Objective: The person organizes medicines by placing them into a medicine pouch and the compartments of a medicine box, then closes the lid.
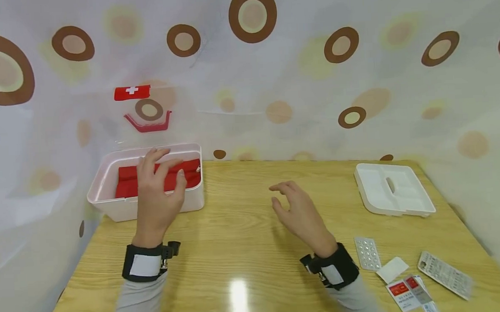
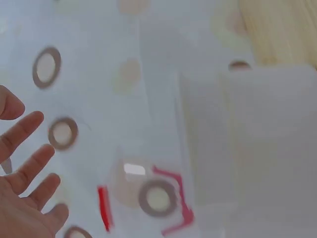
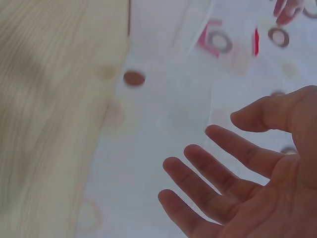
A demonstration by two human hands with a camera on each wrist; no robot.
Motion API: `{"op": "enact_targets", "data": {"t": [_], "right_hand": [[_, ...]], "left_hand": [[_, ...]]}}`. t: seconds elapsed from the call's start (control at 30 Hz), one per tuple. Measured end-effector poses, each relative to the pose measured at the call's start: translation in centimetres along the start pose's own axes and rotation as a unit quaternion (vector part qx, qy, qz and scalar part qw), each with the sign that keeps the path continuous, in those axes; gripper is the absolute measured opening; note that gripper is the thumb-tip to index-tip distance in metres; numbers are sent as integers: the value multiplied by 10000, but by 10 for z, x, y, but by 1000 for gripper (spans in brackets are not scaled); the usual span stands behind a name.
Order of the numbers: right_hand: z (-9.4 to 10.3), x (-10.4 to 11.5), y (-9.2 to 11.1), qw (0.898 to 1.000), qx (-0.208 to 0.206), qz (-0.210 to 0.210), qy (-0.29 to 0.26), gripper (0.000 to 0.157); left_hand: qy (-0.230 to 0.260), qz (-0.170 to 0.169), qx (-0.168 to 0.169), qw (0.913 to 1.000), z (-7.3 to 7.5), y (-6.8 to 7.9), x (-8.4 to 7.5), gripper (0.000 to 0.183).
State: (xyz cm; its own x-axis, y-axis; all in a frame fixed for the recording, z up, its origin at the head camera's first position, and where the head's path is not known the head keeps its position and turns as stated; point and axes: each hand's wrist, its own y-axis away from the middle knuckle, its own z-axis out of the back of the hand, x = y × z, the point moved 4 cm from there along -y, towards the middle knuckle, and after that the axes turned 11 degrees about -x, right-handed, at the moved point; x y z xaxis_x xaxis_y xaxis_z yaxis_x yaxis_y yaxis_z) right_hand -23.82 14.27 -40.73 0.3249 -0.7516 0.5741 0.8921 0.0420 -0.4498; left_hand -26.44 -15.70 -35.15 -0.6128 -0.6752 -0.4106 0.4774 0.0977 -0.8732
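Note:
My left hand [image 1: 155,204] is raised in front of the white plastic box [image 1: 189,200], overlapping it in the head view. Its fingers are spread and loosely bent, with nothing held. Folded red fabric [image 1: 127,183] lies inside the box, partly hidden behind that hand. A red strip with a white cross [image 1: 123,93] and a pink bracket shape [image 1: 152,127] show above the box. Over the middle of the table hangs my right hand [image 1: 300,214], palm turned inward and fingers relaxed. In the right wrist view its fingers [image 3: 198,186] have no object between them.
A white divided tray [image 1: 374,185] with a central handle lies at the back right of the wooden table [image 1: 236,231]. Nearer me on the right are a blister pack [image 1: 367,253], a white packet [image 1: 392,270], red-and-white packets [image 1: 403,296] and a silver printed pack [image 1: 445,274]. Patterned cloth hangs behind.

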Motion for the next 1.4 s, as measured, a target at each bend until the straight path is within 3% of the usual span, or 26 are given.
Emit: {"op": "enact_targets", "data": {"t": [0.17, 0.4, 0.5, 0.57, 0.67, 0.8, 0.9, 1.0, 1.17, 1.3, 1.4], "right_hand": [[53, -51, 14, 9987, -306, -302, 283, 32], [125, -110, 35, 9928, -455, -826, 740, 37], [148, -134, 43, 9880, -377, -1138, 974, 41], [160, -150, 47, 9840, -340, -1344, 1121, 44], [177, -172, 54, 9780, -223, -1597, 1326, 49], [194, -200, 59, 9748, -155, -1609, 1535, 50], [201, -221, 61, 9740, 36, -1604, 1597, 52], [208, -242, 60, 9671, 491, -1882, 1642, 61], [226, -268, 60, 9500, 1164, -2390, 1636, 76], [229, -279, 61, 9423, 1250, -2707, 1520, 77], [229, -284, 57, 9375, 1246, -2917, 1432, 76]], "left_hand": [[111, -470, 738, 9961, -40, 17, -41, 28], [168, -477, 2023, 9780, -119, 57, -72, 24], [-136, -465, 2789, 9591, -153, 75, -81, 28], [-367, -583, 3297, 9416, -175, 84, -94, 34], [-623, -895, 3987, 9106, -207, 95, -120, 45], [-683, -1405, 4592, 8745, -246, 108, -159, 53], [-514, -1638, 4885, 8555, -272, 118, -184, 53], [-319, -1669, 5046, 8465, -296, 127, -203, 54], [-276, -1648, 5156, 8403, -328, 135, -227, 59], [-476, -1741, 5205, 8346, -343, 139, -238, 57], [-595, -1774, 5085, 8405, -351, 139, -245, 50]]}}
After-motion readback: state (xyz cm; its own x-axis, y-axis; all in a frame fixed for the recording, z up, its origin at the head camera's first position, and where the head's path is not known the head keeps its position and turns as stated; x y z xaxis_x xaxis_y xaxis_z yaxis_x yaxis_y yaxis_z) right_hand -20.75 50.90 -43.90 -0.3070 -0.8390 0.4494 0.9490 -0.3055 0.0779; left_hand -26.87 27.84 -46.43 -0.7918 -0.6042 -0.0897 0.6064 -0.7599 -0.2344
